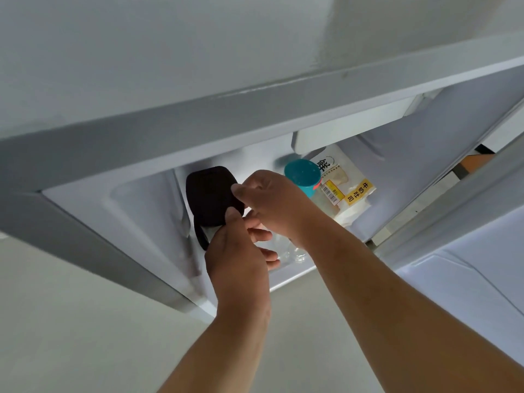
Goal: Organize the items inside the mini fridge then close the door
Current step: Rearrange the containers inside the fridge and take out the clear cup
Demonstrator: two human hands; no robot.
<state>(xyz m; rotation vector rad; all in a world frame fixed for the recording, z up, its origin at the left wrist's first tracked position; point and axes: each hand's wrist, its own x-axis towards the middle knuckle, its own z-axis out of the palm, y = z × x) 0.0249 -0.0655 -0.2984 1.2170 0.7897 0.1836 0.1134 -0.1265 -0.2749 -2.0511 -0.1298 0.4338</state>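
From the head camera, looking steeply down into the open mini fridge point(425, 143), its grey top edge runs across the upper frame and the white door point(467, 279) stands swung out at the lower right. Both bare arms reach in from the bottom edge. The left hand point(238, 262) is up at the left side of the fridge floor, thumb pressed onto the lower edge of a black lidded container point(211, 194), fingers curled round beneath it. The right hand point(272, 199) comes in from the right, fingertips pinching the same black lid at its right edge, so both hands are closed on that one item. The container sits tilted against the left inner wall, its dark rim or strap showing just below the lid. Just beside the right hand, toward the back of the compartment, stands a bottle with a teal cap point(302, 174), cap facing the camera. Touching it on the right lies a clear bag of bread point(344, 182) with a yellow label and printed characters, leaning toward the back right corner. Under the right wrist, near the front edge of the fridge floor, something clear and plastic point(297, 252) shows, too hidden to identify. A white tray or compartment cover point(348, 126) hangs under the top of the cavity. Pale floor point(71, 321) fills the lower left
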